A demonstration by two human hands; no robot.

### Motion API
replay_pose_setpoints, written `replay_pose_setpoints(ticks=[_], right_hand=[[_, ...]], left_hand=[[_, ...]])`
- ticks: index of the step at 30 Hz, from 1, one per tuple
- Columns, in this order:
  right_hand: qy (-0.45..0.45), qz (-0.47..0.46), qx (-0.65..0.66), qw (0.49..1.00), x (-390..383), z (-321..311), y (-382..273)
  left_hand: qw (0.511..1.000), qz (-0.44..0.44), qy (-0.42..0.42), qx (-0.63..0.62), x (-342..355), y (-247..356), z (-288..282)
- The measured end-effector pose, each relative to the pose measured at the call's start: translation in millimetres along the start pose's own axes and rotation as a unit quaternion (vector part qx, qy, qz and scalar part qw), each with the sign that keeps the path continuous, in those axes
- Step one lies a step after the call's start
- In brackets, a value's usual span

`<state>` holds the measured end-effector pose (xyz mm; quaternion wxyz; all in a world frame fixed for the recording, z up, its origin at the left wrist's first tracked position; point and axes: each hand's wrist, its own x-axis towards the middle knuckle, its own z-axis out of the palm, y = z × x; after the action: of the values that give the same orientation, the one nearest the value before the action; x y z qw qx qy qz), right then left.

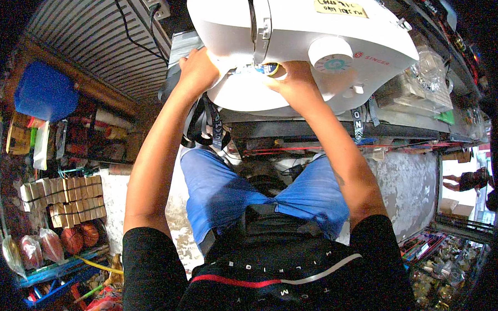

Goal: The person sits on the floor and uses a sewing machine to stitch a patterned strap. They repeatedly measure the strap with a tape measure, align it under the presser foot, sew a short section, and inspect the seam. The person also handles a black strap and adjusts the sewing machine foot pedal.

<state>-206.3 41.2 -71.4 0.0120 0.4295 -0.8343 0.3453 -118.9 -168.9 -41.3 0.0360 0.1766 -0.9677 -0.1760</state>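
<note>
Workroom: we look straight down into a crowded room that bends toward a dark round rim, with a grey ridged panel [88, 43] at upper left.
Our clothing: we sit in a black shirt [255, 294] crossed by a red and white stripe, and blue jeans [217, 190], knees apart below the table.
Sewing machine: white and rounded, it fills the top middle in front of us, with a round dial [331, 54] on its right half and a handwritten yellow label [341, 8] on top.
Table: its dark front edge [314, 128] runs left to right beneath the sewing machine.
Goods at left: we find a blue container [45, 91] highest, a stack of pale boxes [67, 197] below it, then round balls [72, 240], some in clear wrapping.
Far right: another person [472, 179] in dark clothes shows small, well apart from us.
Our hands: our left hand [199, 73] is at the needle end, fingers partly hidden; our right hand [294, 80] reaches under the arm from the other side. We cannot tell whether either grip is closed.
Straps: black straps [210, 124] with white lettering hang over the table edge below our left hand.
Work piece: a small blue, white and yellow piece [268, 69] lies under the needle area, between our hands, just beside the right one.
</note>
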Motion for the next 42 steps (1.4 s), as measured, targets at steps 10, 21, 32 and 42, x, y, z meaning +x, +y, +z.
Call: replay_pose_setpoints(ticks=[10,21,32,42], right_hand=[[-0.023,0.065,0.012,0.998,1,-3,-5],[0.254,-0.229,-0.018,0.940,-112,-108,-14],[0.102,0.012,0.158,0.982,63,-258,57],[0.056,0.074,0.016,0.996,93,-261,59]], left_hand=[[0.993,0.081,0.079,-0.026,16,-30,20],[0.987,-0.048,0.145,-0.057,-67,-90,-72],[0.912,0.238,0.335,-0.025,-165,48,-51],[0.453,0.528,0.671,0.256,-317,111,-142]])
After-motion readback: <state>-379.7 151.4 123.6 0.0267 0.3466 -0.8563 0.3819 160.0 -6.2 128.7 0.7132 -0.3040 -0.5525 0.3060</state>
